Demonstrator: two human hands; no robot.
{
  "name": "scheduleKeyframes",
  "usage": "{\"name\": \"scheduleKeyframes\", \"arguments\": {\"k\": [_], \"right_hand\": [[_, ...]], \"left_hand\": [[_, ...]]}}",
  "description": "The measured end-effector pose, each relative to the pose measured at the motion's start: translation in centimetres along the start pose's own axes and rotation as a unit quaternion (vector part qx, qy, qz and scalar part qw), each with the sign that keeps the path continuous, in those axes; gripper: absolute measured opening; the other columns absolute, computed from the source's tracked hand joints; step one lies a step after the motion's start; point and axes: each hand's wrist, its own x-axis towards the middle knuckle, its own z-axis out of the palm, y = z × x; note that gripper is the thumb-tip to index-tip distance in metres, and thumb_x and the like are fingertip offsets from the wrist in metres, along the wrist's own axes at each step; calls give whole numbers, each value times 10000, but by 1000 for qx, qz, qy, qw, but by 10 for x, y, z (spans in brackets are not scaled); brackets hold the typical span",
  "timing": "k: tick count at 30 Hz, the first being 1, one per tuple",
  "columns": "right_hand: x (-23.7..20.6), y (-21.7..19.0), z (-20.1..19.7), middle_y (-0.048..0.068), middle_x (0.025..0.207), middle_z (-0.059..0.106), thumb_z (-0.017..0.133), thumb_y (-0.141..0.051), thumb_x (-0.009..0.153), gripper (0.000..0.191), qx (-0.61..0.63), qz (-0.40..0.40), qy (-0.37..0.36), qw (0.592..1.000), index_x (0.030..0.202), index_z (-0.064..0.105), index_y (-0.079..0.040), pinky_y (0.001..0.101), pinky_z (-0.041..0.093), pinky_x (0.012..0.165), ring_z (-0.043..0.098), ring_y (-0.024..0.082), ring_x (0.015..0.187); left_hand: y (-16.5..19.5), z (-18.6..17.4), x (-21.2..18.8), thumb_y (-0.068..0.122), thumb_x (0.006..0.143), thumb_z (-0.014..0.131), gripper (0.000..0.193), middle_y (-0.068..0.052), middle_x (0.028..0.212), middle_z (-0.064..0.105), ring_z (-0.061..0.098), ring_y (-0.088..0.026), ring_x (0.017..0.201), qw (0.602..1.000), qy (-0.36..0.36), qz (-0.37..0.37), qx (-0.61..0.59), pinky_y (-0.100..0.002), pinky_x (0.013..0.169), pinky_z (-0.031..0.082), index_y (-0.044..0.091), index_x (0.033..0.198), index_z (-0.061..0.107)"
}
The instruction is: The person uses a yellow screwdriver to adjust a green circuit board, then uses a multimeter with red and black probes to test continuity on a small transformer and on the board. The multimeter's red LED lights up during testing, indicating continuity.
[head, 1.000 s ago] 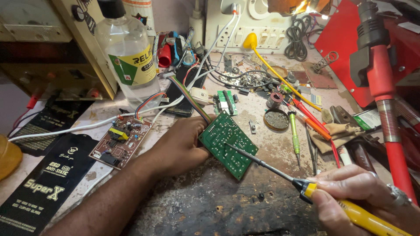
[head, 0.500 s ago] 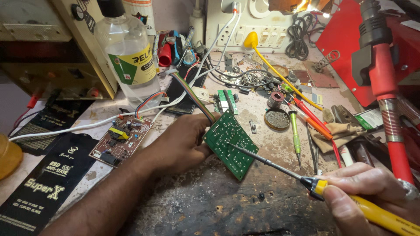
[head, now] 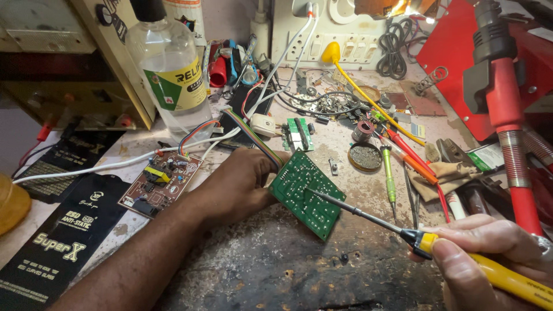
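On the far left a black flat packet (head: 55, 242) lies on the surface (head: 276, 270), with a brown circuit board (head: 160, 183) just beside it and a clear bottle (head: 167, 69) standing behind. The left hand (head: 242, 181) has its fingers closed on the edge of a green circuit board (head: 306, 194), which it holds tilted near the middle. A soldering iron (head: 461, 256) touches that board with its thin tip. The right hand (head: 489, 256) wraps its fingers tight around the yellow handle. A red tool (head: 507, 103) stands far right.

an electronics repair workshop: circuit boards (head: 158, 184), screwdrivers (head: 389, 173), wires (head: 322, 103) crowd the bench (head: 276, 270).
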Motion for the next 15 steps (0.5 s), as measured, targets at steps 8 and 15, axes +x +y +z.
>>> {"name": "scheduleKeyframes", "arguments": {"k": [8, 15], "right_hand": [[-1, -1, -1, 151, 810, 726, 674, -39, 977, 58, 7, -4, -10, 1000, 943, 628, -52, 289, 586, 763, 697, 138, 713], [3, -5, -5, 155, 844, 723, 676, 18, 903, 64, -76, -1, -43, 996, 909, 655, -42, 309, 587, 762, 712, 178, 765]], "left_hand": [[5, -1, 0, 149, 886, 698, 314, -73, 1131, 798, 767, -155, 1065, 1000, -5, -15, -7, -326, 936, 561, 137, 1199, 718], [4, -3, -1, 156, 881, 693, 268, -80, 1065, 812, 797, -143, 958, 999, -16, -50, 14, -307, 874, 578, 118, 1142, 743]]}}
